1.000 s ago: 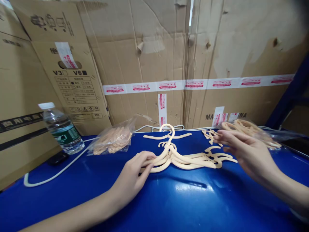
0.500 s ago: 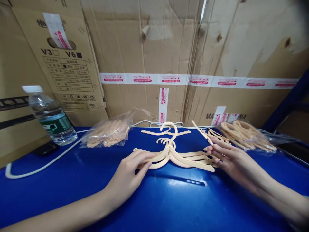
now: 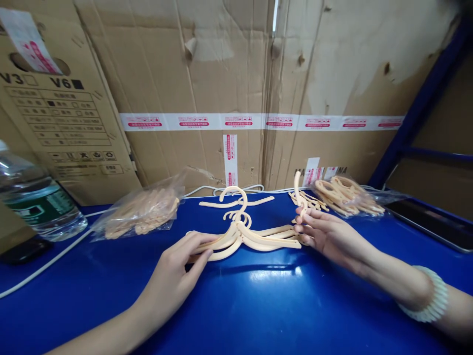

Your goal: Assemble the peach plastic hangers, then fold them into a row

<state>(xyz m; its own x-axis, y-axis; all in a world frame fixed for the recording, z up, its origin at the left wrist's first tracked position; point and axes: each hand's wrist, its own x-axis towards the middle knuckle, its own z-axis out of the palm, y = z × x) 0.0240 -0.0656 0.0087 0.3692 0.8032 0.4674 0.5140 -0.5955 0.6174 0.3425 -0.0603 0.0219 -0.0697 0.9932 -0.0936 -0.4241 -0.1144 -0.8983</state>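
A curved piece is being turned upright, pinched by the right hand. Assembled hangers are being pinched by the left hand; beyond the right fingers, loose pieces are being left unjoined.

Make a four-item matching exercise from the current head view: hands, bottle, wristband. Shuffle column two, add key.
Column 1
1. Left hand
2. Right hand
3. Bottle
4. Wristband

Column 2
A. Clear, with a green label
B. Holding a small curved piece that points upward
C. Pale, ribbed and ring-shaped
D. Gripping one side of the hangers

Right pairs: 1-D, 2-B, 3-A, 4-C
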